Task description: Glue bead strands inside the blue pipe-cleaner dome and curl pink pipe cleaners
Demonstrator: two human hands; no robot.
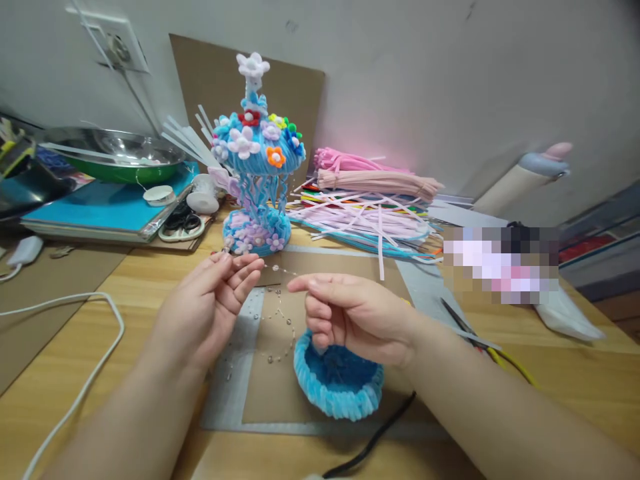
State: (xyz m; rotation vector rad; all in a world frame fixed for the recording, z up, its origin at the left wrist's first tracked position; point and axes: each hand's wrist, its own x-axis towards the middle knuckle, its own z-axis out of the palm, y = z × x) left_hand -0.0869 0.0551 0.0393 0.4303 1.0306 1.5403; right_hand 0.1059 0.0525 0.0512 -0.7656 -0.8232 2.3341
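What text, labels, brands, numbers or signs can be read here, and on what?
None readable.
White spool: no legible print.
Small white roll: too small to tell if marked.
Blue folder: no legible lettering on its cover.
Wall socket: any marking too blurred.
Pixelated patch at right: masked, can't tell.

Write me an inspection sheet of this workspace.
Surface: wooden table; cardboard sheet on a grey sheet.
Work pieces: beaded strand; hollow blue piece on the cardboard sheet; flower-covered model farther back.
Clutter: fuzzy stem bundles, spool, scissors, yellow-handled tool, green bowl.
Hands: left hand holds the beaded strand; right hand beside it, grip unclear.
Cables: white cable at left; black cable beside the hollow blue piece.
Surroundings: wall with socket; pixelated patch at right.
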